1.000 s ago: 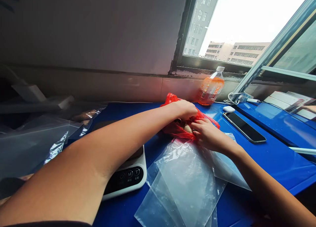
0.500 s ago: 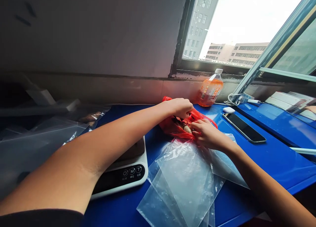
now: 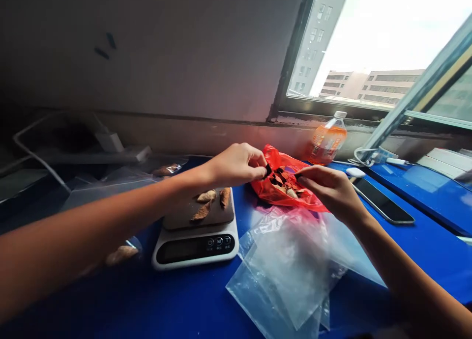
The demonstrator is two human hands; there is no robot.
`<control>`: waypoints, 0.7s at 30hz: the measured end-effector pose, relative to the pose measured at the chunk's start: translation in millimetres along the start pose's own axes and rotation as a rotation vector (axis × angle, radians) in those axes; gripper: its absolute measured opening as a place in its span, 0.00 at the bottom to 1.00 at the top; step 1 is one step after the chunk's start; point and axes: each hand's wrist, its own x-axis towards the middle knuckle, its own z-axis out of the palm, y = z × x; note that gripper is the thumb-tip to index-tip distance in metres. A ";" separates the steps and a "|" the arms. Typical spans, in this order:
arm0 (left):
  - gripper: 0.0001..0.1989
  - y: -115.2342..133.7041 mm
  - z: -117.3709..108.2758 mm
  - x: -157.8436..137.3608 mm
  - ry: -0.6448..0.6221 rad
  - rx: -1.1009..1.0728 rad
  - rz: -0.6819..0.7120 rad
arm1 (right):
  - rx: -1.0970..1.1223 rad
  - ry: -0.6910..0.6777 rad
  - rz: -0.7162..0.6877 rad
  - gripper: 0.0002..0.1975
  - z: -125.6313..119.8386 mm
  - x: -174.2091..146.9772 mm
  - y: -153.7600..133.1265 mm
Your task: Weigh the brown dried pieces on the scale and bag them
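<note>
A red plastic bag [image 3: 271,196] lies open, with dark and tan dried pieces [image 3: 291,192] inside. Over its left side, my left hand [image 3: 245,164] is closed in a pinch on a small dark dried piece [image 3: 267,170]. My right hand [image 3: 330,184] hovers at the bag's right side, thumb and fingers pinched together; a small dark bit shows at the tips, too small to name. Left of the bag stands a white kitchen scale [image 3: 234,240] with three brown, wrinkled dried pods [image 3: 202,211] on its plate. My left forearm passes in front of part of the scale.
Several clear plastic bags [image 3: 283,265] lie in front of the red bag. An orange drink bottle [image 3: 328,140], a white earphone case [image 3: 355,172] and a phone [image 3: 383,201] are behind and right. A clear bag with brown pieces [image 3: 123,254] lies left on the blue table [image 3: 177,304].
Both hands have come up out of the red bag and moved apart, each in a pinch. The view has shifted left, and the pods on the scale now show.
</note>
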 end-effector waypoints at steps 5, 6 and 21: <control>0.07 -4.9 -7.6 -59.1 0.021 -0.291 -0.272 | 0.280 -0.254 -0.136 0.10 47.4 -10.4 -63.7; 0.07 -5.1 -7.9 -67.7 0.045 -0.316 -0.312 | 0.313 -0.309 -0.125 0.10 56.8 -9.8 -70.9; 0.06 -48.4 -16.5 -145.4 0.323 -0.618 -0.335 | 0.382 -0.337 -0.016 0.11 155.5 -6.7 -116.3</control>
